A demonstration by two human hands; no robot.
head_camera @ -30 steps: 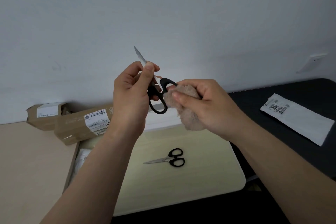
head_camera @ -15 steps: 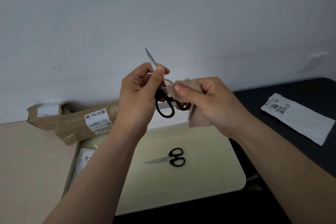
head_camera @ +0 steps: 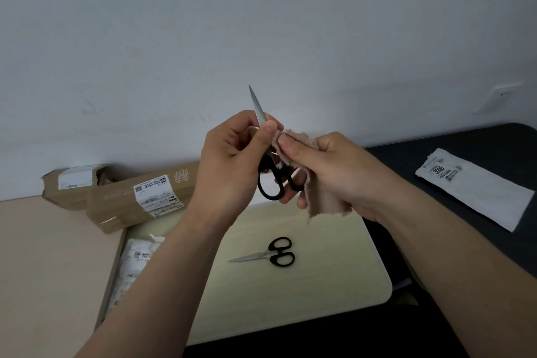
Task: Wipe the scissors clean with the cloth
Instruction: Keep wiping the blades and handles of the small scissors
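Left hand (head_camera: 232,160) pinches the scissors (head_camera: 258,107) by the blades — tip toward 11 o'clock, right hand (head_camera: 337,171) at its 3 o'clock grips the cloth (head_camera: 328,200) against them, spare scissors (head_camera: 276,253) lying at 6 o'clock.

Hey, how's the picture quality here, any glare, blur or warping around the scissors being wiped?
Head view: dim, flat light, no glare on the blade of the held scissors; head view: the left hand and the right hand with the cloth are slightly soft, not smeared; head view: wide-angle lens stretches the forearms toward the lower corners.
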